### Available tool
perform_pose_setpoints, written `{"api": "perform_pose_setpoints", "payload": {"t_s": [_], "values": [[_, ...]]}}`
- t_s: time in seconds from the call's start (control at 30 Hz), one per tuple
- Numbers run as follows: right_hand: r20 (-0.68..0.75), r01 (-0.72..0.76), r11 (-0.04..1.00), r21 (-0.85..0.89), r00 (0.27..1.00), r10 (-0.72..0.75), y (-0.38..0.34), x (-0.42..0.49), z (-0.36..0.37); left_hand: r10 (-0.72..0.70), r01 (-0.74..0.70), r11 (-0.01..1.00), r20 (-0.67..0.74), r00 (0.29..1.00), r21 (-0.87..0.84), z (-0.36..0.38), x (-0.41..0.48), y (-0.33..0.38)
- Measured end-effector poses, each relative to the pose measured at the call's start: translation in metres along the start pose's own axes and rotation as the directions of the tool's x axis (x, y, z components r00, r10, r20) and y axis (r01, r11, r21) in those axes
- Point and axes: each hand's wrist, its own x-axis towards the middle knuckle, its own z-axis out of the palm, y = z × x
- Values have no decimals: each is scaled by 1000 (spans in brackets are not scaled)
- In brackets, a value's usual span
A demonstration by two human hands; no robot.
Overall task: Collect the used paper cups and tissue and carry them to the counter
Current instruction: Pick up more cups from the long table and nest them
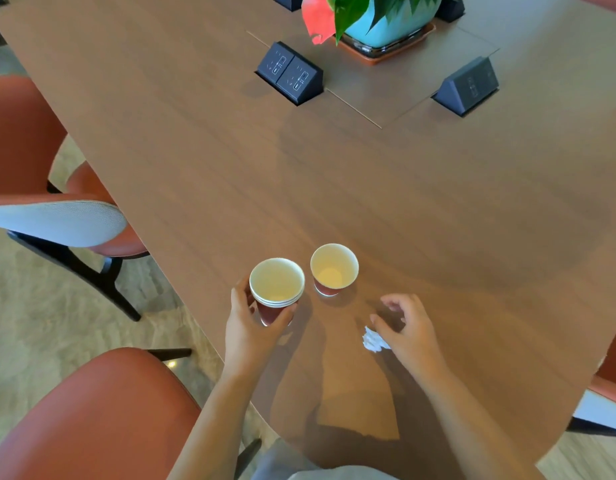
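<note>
Left hand (251,327) fingers wrapped round cup stack (277,292), near left on counter (334,168). One cup (334,270) stands alone just right of it. Right hand (408,327) curled over tissue (372,339); can't tell if gripping. Carrying not started, I think.

Two bare forearms (209,420), grey garment (279,462) at lap

Well beyond my fingers (395,301) I see a plant (386,15) in a teal pot, socket boxes (289,72) flanking it; red chairs (92,410) stand left of them.
</note>
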Motion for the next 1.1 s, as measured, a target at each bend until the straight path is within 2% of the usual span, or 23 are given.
{"api": "perform_pose_setpoints", "payload": {"t_s": [0.17,0.33,0.53,0.73,0.97,1.1], "values": [[19,132,990,55,991,-133,-31,27,9,-28,28,999,-14,999,-28,4,5,-8],[62,206,979,-11,977,-205,-45,41,25,-66,65,996,-16,998,-62,5,7,-6],[84,223,971,-87,973,-216,-48,47,35,-73,73,996,-17,997,-47,4,6,-4],[47,224,973,-62,974,-222,-53,47,35,-43,43,999,-16,999,-28,0,3,4],[-42,228,963,144,974,-224,-77,38,21,58,-75,986,122,991,146,-14,3,7],[-63,153,909,387,988,-139,-94,33,6,100,-124,976,141,985,179,-21,-2,13]]}}
